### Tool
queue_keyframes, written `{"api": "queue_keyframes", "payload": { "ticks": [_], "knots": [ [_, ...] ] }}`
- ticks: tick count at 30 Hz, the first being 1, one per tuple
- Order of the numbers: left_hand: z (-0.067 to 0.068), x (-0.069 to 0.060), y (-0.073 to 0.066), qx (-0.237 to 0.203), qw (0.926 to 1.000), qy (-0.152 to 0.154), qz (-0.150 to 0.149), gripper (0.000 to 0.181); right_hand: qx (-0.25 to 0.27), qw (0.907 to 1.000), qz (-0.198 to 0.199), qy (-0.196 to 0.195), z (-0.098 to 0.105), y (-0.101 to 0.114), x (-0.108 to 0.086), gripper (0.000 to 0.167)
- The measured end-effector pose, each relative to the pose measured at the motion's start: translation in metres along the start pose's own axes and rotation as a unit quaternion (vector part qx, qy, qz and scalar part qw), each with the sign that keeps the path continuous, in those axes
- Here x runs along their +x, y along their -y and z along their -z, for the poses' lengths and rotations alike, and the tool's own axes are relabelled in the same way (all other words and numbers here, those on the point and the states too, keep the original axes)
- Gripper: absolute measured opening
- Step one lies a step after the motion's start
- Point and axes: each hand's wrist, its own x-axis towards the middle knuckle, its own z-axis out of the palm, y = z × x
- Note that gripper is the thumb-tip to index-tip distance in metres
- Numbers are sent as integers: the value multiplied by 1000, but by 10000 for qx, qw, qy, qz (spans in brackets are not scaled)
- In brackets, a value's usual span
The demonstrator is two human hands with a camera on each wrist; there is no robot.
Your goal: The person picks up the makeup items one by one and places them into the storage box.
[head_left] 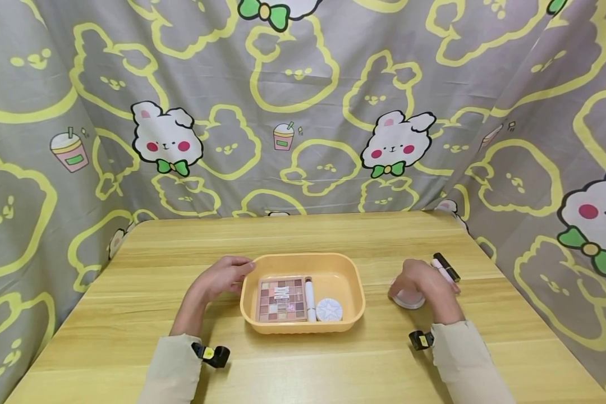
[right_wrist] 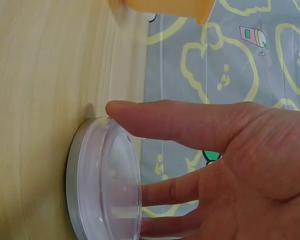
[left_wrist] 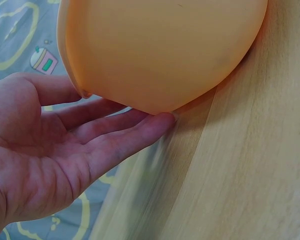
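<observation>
Case [right_wrist: 107,182], clear and round, lies right of the tray [head_left: 303,328] in the nearer right hand's [head_left: 425,285] grip, the left hand [head_left: 225,278] holding the tray's rim.

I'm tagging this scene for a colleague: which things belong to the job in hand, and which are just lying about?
Likely in the job:
yellow tray, left hand on it
palette, white tube and white compact inside it
clear round case, gripped by the right hand

Perhaps just lying about (neither hand grips them):
black tube
pink tube
</observation>
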Motion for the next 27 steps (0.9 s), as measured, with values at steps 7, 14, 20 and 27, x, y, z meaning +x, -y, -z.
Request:
{"api": "queue_keyframes", "payload": {
  "ticks": [7, 14, 20, 27],
  "knots": [
    [0, 0, -1, -8, 10000, 5, 9, 48, -237, 9996, -83, -88, -1, 3, 1, 75],
    [-1, 0, -2, 45, 10000, -26, 33, 47, -17, 9955, 761, -559, -1, -4, 0, 55],
    [0, 1, -1, 65, 10000, -23, 16, 47, 69, 9850, 1376, -1040, 1, -7, -3, 28],
    [0, 1, 0, 19, 10000, 22, 20, 48, 473, 9809, 1414, -1246, 4, -7, -6, 27]
  ]
}}
